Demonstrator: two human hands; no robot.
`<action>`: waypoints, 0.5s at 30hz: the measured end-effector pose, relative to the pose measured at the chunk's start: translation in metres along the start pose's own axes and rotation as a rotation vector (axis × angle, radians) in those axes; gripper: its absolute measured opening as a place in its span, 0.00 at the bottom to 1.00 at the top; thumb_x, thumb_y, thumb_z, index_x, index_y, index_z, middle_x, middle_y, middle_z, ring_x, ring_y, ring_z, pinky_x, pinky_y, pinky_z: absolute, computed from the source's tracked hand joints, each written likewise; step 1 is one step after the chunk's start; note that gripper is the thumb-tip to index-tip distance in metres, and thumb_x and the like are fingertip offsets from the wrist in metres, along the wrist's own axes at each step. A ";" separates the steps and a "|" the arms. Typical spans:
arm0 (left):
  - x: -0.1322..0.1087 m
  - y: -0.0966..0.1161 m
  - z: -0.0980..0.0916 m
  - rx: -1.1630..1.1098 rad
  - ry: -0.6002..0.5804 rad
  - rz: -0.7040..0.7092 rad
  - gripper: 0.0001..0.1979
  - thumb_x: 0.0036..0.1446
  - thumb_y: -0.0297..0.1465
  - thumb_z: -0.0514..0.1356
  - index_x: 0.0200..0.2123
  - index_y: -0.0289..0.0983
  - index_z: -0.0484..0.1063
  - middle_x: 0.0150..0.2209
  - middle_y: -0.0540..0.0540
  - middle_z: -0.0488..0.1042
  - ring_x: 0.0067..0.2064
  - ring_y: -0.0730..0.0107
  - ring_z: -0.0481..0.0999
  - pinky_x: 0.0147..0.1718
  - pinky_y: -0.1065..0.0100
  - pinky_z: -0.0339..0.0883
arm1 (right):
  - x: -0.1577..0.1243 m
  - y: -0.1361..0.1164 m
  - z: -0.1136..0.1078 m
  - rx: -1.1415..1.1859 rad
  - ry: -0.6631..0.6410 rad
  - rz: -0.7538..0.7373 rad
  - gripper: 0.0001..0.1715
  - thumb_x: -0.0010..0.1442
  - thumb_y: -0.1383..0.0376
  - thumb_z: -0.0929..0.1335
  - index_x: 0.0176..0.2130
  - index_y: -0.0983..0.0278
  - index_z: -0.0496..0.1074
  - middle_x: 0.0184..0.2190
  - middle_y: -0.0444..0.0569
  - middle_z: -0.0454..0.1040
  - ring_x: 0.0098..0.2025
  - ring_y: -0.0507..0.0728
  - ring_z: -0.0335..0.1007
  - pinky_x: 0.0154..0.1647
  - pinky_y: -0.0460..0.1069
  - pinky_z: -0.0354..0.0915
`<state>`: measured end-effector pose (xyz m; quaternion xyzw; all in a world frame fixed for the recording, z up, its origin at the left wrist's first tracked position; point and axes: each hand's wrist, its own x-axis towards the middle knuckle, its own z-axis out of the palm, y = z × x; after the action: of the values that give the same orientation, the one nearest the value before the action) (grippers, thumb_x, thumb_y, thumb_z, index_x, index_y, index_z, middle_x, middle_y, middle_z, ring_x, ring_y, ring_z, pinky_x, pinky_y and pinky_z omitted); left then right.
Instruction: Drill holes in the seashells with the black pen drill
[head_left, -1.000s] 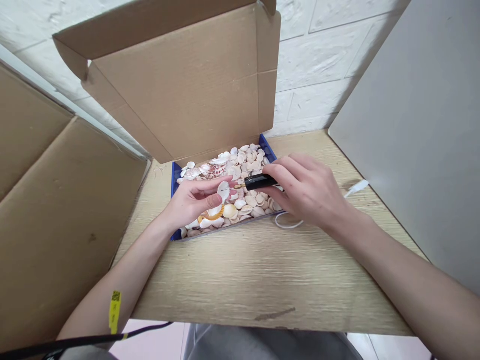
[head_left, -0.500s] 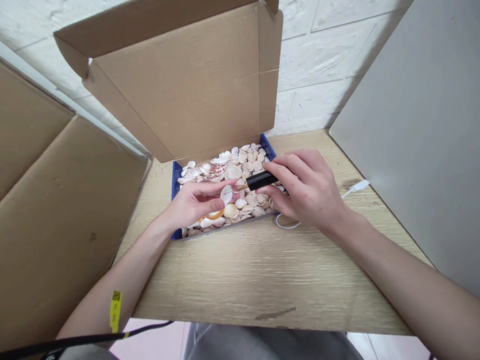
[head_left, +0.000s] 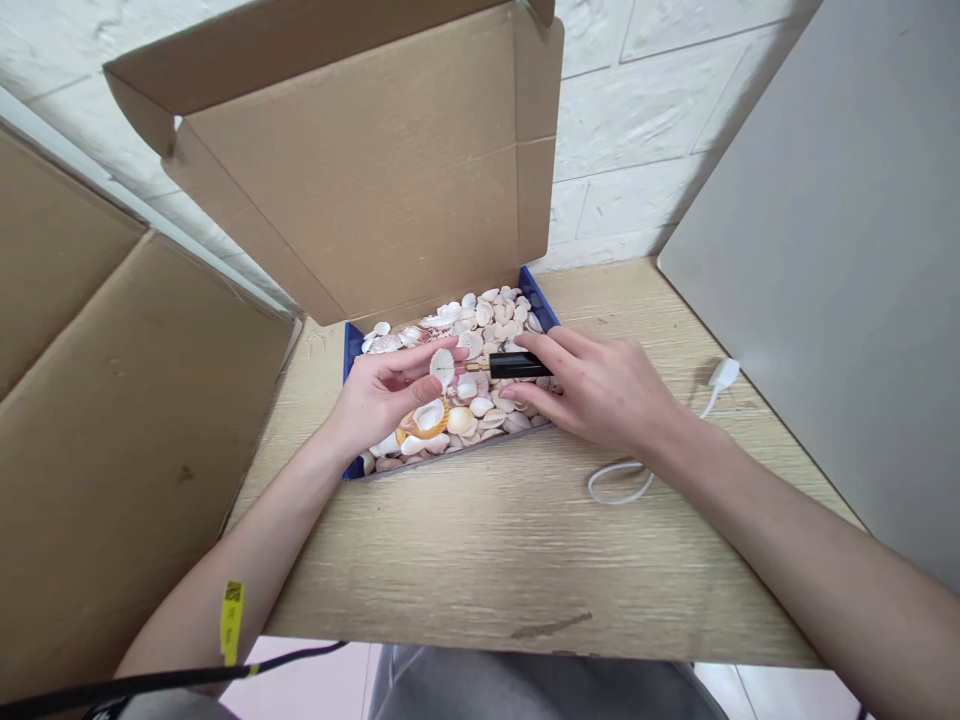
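Observation:
Between thumb and fingers my left hand [head_left: 381, 392] pinches a small white seashell [head_left: 442, 369], its ribbed face turned to the right. A black pen-shaped electric drill [head_left: 519, 365] with a brass chuck lies in the closed fingers of my right hand [head_left: 604, 385]. Its thin bit points left at the shell; whether it touches cannot be made out. Both hands are over a blue-sided cardboard box [head_left: 349, 352] full of pale seashells [head_left: 495, 325]. Below my left hand an orange-rimmed shell [head_left: 427, 420] lies among them.
The box's tall brown lid [head_left: 360, 160] stands raised behind, near a white brick wall [head_left: 637, 110]. A white cable [head_left: 619, 500] loops by my right forearm, its plug [head_left: 724, 374] near a grey panel [head_left: 840, 250]. Cardboard [head_left: 135, 400] stands at the left of the wooden table [head_left: 465, 560].
My right hand and the drill have dropped slightly and levelled. The left hand has shifted a little up and left with the shell. The white cable has slid toward me, its plug tipping upright.

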<state>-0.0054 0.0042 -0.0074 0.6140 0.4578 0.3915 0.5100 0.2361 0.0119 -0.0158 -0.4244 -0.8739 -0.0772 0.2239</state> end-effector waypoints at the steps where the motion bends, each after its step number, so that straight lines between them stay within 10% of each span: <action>1: 0.000 0.000 0.000 -0.001 0.006 0.002 0.22 0.50 0.36 0.66 0.49 0.40 0.74 0.50 0.42 0.75 0.52 0.53 0.74 0.51 0.56 0.69 | 0.000 0.001 -0.001 -0.015 0.027 -0.021 0.26 0.63 0.48 0.58 0.46 0.64 0.68 0.34 0.48 0.73 0.32 0.54 0.67 0.25 0.49 0.49; 15: -0.001 0.005 0.003 -0.040 -0.115 -0.115 0.23 0.48 0.37 0.67 0.49 0.38 0.74 0.46 0.39 0.77 0.46 0.53 0.77 0.45 0.58 0.72 | 0.000 0.006 -0.007 -0.081 0.370 -0.243 0.12 0.63 0.62 0.63 0.46 0.63 0.66 0.42 0.52 0.74 0.43 0.57 0.64 0.40 0.52 0.60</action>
<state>-0.0021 0.0025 -0.0026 0.5977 0.4544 0.3346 0.5694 0.2429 0.0137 -0.0098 -0.3032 -0.8588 -0.2154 0.3523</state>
